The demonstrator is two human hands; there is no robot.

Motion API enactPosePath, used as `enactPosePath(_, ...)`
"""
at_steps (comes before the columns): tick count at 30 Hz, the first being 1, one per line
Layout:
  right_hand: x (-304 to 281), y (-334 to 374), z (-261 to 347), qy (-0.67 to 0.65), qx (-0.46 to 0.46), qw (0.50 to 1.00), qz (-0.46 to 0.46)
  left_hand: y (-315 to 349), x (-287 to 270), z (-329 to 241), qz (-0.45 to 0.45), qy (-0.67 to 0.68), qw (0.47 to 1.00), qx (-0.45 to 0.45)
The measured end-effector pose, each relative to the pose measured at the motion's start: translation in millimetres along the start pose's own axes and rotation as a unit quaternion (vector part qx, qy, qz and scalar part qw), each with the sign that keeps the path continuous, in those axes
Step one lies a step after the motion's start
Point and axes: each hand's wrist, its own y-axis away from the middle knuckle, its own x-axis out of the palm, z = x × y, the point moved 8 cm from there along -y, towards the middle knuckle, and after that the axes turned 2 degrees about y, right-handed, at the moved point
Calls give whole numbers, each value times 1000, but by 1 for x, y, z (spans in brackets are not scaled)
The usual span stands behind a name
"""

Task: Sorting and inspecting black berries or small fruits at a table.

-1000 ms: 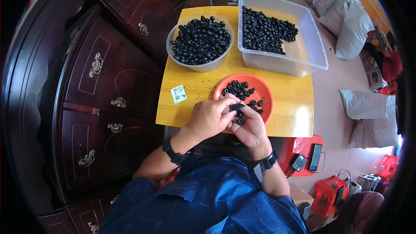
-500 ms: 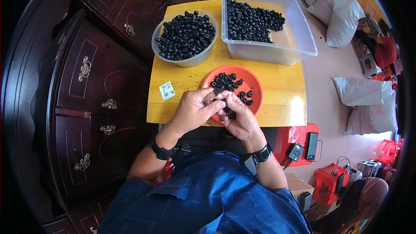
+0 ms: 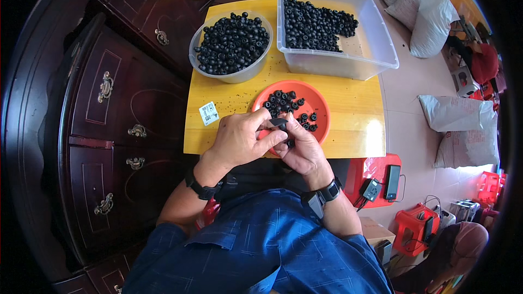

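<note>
My left hand [image 3: 239, 139] pinches a small dark blade-like piece [image 3: 278, 122] between thumb and forefinger, its tip pointing right. Against it, my right hand [image 3: 306, 151] grips a small round black part [image 3: 283, 127], mostly hidden by the fingers. Both hands meet over the near side of a shallow orange-red dish [image 3: 321, 100]. Inside the dish lie several black ring-shaped parts [image 3: 282, 100], with a few more [image 3: 305, 118] toward its right side.
Behind the dish stand a round clear tub [image 3: 239, 77] heaped with black parts and a large clear bin [image 3: 348, 65] partly filled with them. A white label [image 3: 208, 113] lies on the yellow table [image 3: 354, 114]. Dark cabinets [image 3: 136, 92] flank the left; white sacks [image 3: 463, 130] rest on the floor at right.
My left hand has turned slightly, and the dark blade-like piece now lies flatter across the part in my right hand. The containers show only a slight shift in view.
</note>
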Motion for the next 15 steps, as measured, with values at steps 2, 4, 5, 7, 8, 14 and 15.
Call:
enactPosePath(2, -2, -1, 0, -12, -4, 1000, -4, 0, 5, 4, 29, -19, 999, -17)
enactPosePath(4, -6, -2, -1, -13, -8, 1000, 6, 0, 7, 8, 29, -21, 999, -15)
enactPosePath(5, -6, -2, 0, -13, -12, 1000, 17, 0, 8, 9, 29, -23, 999, -11)
enactPosePath(7, -4, -3, 0, -7, -13, 1000, 25, 0, 10, 10, 34, -32, 999, -9)
enactPosePath(8, -2, -3, 0, -1, -14, 999, 34, 0, 11, 10, 38, -41, 998, -7)
enactPosePath(14, -4, -7, 1, 8, -19, 998, 60, 0, 14, 13, 63, -60, 996, 1)
enactPosePath(15, -4, -7, 1, 8, -19, 998, 60, 0, 14, 13, 63, -61, 996, 1)
